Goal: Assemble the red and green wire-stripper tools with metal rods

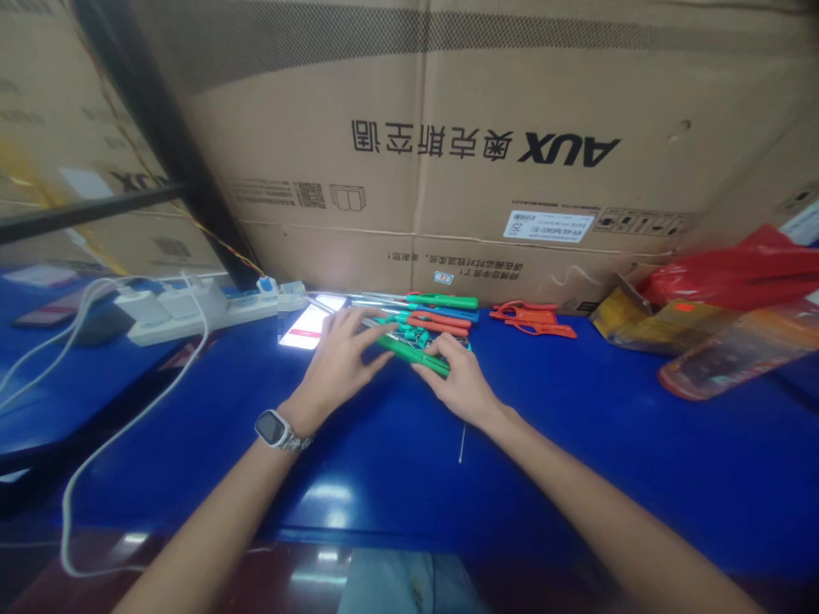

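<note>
My right hand (457, 375) pinches the end of a green handle (409, 351) with a metal tube, which looks like a long-necked lighter. My left hand (342, 358), with a watch (272, 428) on its wrist, spreads its fingers over the tube side; whether they touch it I cannot tell. Behind the hands lies a pile of similar pieces with a green handle (451, 300), a blue handle (457, 314) and an orange handle (441, 322). Small teal parts (409, 333) lie among them, partly hidden. A thin metal rod (461, 443) lies below my right hand.
A lit phone (310, 324) lies left of the pile, beside a power strip (185, 317) with white cables. Orange plastic shells (534, 318) lie to the right. Farther right are a yellow box (630, 320) and a clear-orange package (735, 354). A large cardboard box (448, 102) stands behind the blue table (563, 426).
</note>
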Demonstrator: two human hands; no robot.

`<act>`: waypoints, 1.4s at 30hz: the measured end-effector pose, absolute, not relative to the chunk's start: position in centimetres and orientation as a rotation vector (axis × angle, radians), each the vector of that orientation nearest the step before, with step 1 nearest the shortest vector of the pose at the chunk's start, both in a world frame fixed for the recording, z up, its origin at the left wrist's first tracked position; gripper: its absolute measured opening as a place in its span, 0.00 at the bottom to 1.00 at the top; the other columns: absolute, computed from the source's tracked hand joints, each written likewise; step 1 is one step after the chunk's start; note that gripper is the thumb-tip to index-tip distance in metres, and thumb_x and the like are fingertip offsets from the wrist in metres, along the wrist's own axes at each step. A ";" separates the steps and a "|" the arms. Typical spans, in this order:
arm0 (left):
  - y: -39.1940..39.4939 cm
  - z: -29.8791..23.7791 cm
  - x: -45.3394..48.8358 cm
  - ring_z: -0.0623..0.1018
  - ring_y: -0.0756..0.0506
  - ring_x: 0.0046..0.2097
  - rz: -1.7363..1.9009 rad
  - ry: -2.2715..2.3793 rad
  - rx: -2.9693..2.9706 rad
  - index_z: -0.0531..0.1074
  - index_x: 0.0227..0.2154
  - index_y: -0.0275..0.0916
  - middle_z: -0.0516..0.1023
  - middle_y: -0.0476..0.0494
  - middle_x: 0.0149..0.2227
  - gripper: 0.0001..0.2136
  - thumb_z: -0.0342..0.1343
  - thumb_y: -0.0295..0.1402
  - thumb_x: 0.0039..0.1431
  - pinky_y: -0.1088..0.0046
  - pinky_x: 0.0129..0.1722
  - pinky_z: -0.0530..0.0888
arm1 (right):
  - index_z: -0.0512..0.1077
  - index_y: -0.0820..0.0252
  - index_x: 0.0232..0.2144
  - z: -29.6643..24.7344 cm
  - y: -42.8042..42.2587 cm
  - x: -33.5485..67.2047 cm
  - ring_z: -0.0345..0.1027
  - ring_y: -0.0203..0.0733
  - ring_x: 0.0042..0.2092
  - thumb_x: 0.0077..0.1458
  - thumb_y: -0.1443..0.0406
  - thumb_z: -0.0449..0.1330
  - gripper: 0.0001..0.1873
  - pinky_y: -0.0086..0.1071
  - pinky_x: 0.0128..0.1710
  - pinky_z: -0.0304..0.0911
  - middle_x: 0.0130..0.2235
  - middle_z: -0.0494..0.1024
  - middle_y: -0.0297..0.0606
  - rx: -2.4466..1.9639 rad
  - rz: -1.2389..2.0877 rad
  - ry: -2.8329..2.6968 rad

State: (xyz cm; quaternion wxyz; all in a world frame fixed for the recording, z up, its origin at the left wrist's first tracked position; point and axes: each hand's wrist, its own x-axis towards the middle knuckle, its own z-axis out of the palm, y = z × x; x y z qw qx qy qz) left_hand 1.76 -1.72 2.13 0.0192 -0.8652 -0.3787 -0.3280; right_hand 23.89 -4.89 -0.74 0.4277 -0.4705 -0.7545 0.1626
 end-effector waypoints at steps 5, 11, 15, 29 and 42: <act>-3.3 1.5 3.8 0.69 0.38 0.59 -1.977 -1.729 -2.267 0.66 0.55 0.39 0.70 0.35 0.56 0.24 0.60 0.41 0.58 0.57 0.56 0.68 | 0.62 0.56 0.31 -0.6 -5.1 23.6 0.66 0.41 0.37 0.60 0.61 0.58 0.09 0.32 0.39 0.61 0.35 0.70 0.35 -1.226 0.417 -1.755; -1.5 1.7 10.0 0.74 0.50 0.27 -3.433 -2.111 -1.899 0.69 0.32 0.36 0.72 0.50 0.25 0.19 0.63 0.49 0.54 0.74 0.30 0.73 | 0.60 0.55 0.32 -0.7 -5.8 22.3 0.66 0.42 0.38 0.60 0.64 0.55 0.06 0.33 0.40 0.62 0.37 0.69 0.37 -1.196 0.389 -1.792; 0.5 2.7 12.0 0.60 0.55 0.16 -3.721 -2.069 -1.216 0.56 0.19 0.40 0.56 0.60 0.13 0.23 0.62 0.45 0.57 0.79 0.16 0.61 | 0.65 0.56 0.43 -0.2 -6.5 22.1 0.71 0.44 0.42 0.60 0.64 0.54 0.08 0.35 0.43 0.64 0.42 0.74 0.41 -1.181 0.479 -1.873; 0.1 2.0 12.6 0.64 0.54 0.17 -3.708 -1.939 -1.183 0.60 0.22 0.40 0.60 0.58 0.15 0.23 0.58 0.52 0.59 0.79 0.20 0.66 | 0.55 0.57 0.65 0.7 -6.6 22.8 0.76 0.49 0.34 0.69 0.56 0.44 0.26 0.35 0.33 0.62 0.39 0.82 0.43 -1.421 0.574 -2.172; 0.0 0.4 12.8 0.70 0.52 0.26 -3.536 -1.819 -1.744 0.64 0.27 0.40 0.66 0.53 0.24 0.19 0.54 0.50 0.63 0.77 0.29 0.71 | 0.60 0.65 0.62 1.9 -6.9 22.2 0.78 0.52 0.32 0.67 0.60 0.46 0.26 0.36 0.31 0.63 0.35 0.82 0.49 -1.722 0.151 -2.297</act>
